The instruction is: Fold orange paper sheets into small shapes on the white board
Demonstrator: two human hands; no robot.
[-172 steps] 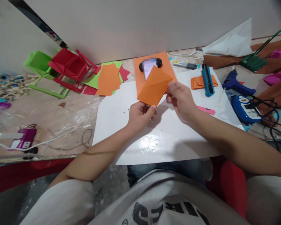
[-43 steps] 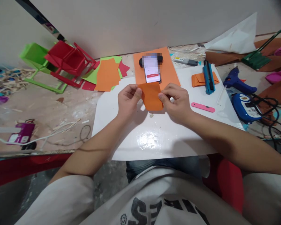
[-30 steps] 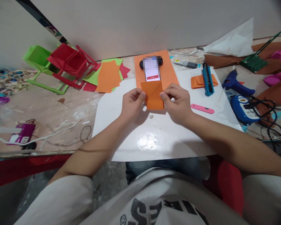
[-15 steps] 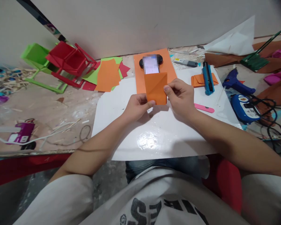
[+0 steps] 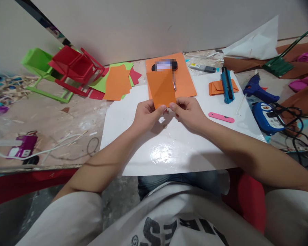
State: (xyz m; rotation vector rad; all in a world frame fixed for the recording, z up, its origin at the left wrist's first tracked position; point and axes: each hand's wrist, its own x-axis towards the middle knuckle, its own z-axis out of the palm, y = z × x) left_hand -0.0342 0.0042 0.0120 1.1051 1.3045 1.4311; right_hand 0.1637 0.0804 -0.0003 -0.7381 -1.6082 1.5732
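While left hand and right hand pinch paper along lower edge, raised over white board, best press lightly, evenly, edges squared; hard squeeze could buckle it.

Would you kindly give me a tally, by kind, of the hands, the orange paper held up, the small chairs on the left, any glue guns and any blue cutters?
Hands: 2 (left hand, right hand)
Held orange paper: 1
Small chairs: 2 (green chair, red chair)
Glue gun: 1
Blue cutter: 1
Total: 7
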